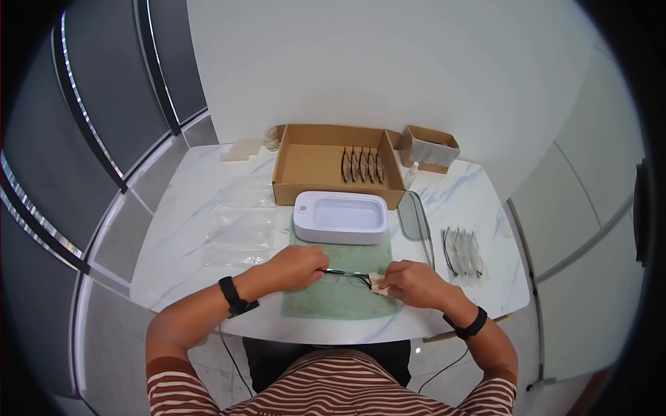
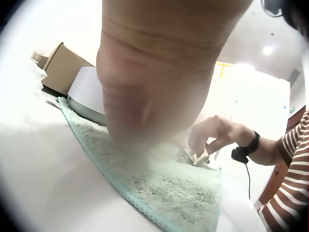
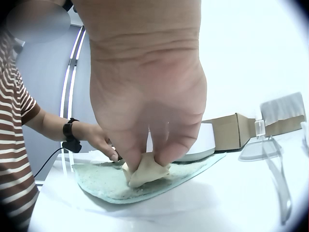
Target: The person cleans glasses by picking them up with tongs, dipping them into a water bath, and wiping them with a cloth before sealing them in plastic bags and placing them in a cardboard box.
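Over the green towel (image 1: pixel 326 305), my left hand (image 1: pixel 302 267) grips one side of a pair of dark-framed eyeglasses (image 1: pixel 347 273). On the other side, my right hand (image 1: pixel 415 283) pinches a cream cloth (image 1: pixel 379 283) against the frame. The right wrist view shows that cloth (image 3: pixel 148 171) bunched between thumb and fingers. In the left wrist view, the left hand's own fingers are blurred and hide its hold. Just behind the glasses, a white ultrasonic cleaner (image 1: pixel 343 236) with an open basin stands on the towel's back part.
A cardboard box (image 1: pixel 312 163) at the back holds several dark curved pieces (image 1: pixel 361 166). Beside it are a smaller box (image 1: pixel 436 166), a small bottle (image 1: pixel 411 173) and a grey basket (image 1: pixel 414 216). Wrapped eyeglasses (image 1: pixel 461 251) lie right; clear plastic sleeves (image 1: pixel 239 236) lie left.
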`<state>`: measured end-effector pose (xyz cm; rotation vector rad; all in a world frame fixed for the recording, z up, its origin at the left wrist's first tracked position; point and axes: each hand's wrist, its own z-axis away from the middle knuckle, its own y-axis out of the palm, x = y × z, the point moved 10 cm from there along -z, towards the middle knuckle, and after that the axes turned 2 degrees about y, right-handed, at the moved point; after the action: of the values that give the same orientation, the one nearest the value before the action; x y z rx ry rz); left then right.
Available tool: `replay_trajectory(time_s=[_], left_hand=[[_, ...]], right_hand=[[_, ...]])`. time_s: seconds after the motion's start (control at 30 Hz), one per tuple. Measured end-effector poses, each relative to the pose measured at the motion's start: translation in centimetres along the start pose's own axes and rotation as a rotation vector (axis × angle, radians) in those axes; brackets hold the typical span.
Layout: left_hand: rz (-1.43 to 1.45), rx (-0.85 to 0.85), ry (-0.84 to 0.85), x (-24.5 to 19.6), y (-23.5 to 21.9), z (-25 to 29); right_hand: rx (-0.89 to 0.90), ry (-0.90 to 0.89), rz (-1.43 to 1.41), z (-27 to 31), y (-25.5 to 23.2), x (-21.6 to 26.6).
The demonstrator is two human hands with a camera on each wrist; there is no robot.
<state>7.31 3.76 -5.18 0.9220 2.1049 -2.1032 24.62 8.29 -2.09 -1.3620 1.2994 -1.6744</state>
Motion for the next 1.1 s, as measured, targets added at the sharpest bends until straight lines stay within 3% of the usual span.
replay_trajectory(time_s=[0.23, 0.4, 0.5, 0.77, 0.87, 1.1], left_hand=[[0.021, -0.067, 0.022, -0.8, 0.4, -0.2], [0.043, -0.107, -0.095, 0.2, -1.1, 1.1], [0.061, -0.138, -0.150, 0.9, -2.3, 2.4], [0.180, -0.256, -0.141, -1.1, -6.3, 4.6], [0.223, -0.309, -0.131, -1.7, -7.7, 5.4], [0.327, -0.336, -0.072, -3.2, -9.3, 5.7]], right_hand=[[-0.020, 0.023, -0.050, 0.5, -1.3, -0.6], [0.015, 0.062, 0.002, 0.0, -1.2, -1.8], [-0.065, 0.117, -0.018, -1.2, -2.0, -2.3], [-0.122, -0.011, -0.127, -6.5, -1.0, 1.5], [-0.144, -0.102, -0.036, -7.3, -0.2, 2.6], [-0.249, -0.059, -0.207, -7.7, -1.0, 3.1]])
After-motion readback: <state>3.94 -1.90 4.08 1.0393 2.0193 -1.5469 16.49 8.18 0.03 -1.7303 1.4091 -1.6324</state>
